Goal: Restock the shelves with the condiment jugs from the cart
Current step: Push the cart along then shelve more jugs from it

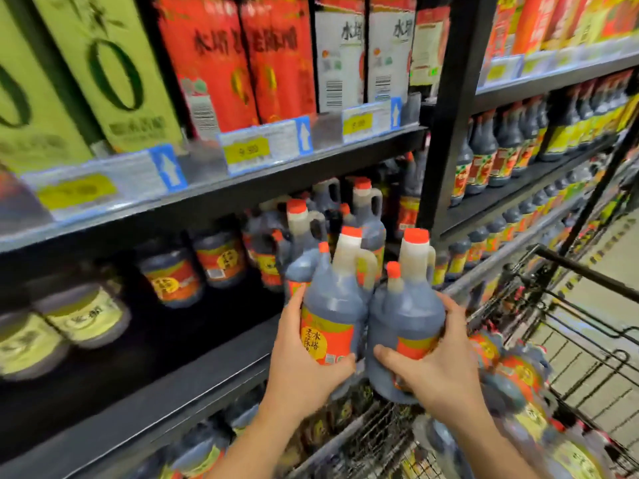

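Observation:
I hold two dark condiment jugs with orange caps and red-yellow labels, side by side and upright, in front of the middle shelf (193,382). My left hand (304,368) grips the left jug (333,305) around its body. My right hand (439,368) wraps the right jug (408,316) from the side and below. More jugs of the same kind (366,216) stand on the shelf just behind them. The wire cart (587,326) sits at lower right with further jugs (518,371) in it.
Tall red, white and green cartons (273,60) fill the upper shelf above price tags (262,146). Jars with yellow-green labels (83,316) sit at the left of the middle shelf. A black upright post (446,108) divides the shelving; bottle rows (501,153) continue to the right.

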{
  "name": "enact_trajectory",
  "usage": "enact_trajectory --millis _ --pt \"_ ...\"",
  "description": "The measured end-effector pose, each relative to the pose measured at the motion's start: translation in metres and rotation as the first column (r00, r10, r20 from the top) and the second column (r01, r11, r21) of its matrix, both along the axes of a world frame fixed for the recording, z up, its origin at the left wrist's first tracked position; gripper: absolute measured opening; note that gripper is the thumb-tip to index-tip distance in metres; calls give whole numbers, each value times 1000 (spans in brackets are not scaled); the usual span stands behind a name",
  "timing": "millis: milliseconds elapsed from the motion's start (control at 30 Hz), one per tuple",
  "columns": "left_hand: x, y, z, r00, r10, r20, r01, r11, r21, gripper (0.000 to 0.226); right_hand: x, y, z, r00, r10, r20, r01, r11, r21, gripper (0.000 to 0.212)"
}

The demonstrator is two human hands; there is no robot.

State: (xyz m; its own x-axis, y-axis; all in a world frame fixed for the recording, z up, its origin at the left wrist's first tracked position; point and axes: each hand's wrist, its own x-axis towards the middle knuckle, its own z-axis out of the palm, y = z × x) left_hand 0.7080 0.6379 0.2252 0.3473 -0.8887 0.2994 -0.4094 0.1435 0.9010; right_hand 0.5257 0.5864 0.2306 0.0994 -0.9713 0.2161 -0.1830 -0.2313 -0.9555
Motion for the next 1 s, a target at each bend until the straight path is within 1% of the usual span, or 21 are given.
enact_trajectory --millis 133,200,267,400,533,667,833,933,1000 --pt "41 25 -2 995 96 -19 -96 995 11 108 43 11 6 993 118 -26 -119 991 -53 86" --pt "57 36 0 991 134 -11 -134 991 -2 102 61 11 7 985 165 -55 -168 984 -66 88" --pt "71 45 3 985 170 -17 -170 985 -15 91 78 10 10 977 191 -93 -199 977 -76 89" --pt "99 60 5 968 249 -35 -249 968 -9 89 107 10 10 969 219 -111 -229 969 -91 88" --pt "123 68 3 935 354 -34 -354 935 -4 102 139 13 6 968 223 -113 -236 965 -112 90" --pt "143 67 -2 892 452 3 -451 891 -47 110 170 16 3 970 203 -133 -221 966 -132 89" --pt "157 57 -10 858 513 -42 -514 856 -57 117 207 15 -7 971 181 -155 -197 976 -94 109" --pt "165 45 -10 847 530 -30 -531 845 -69 125 226 7 -6 973 163 -160 -179 979 -92 97" --pt "170 35 -10 839 544 -23 -543 836 -81 128 237 -2 -7 978 151 -147 -168 979 -114 98"
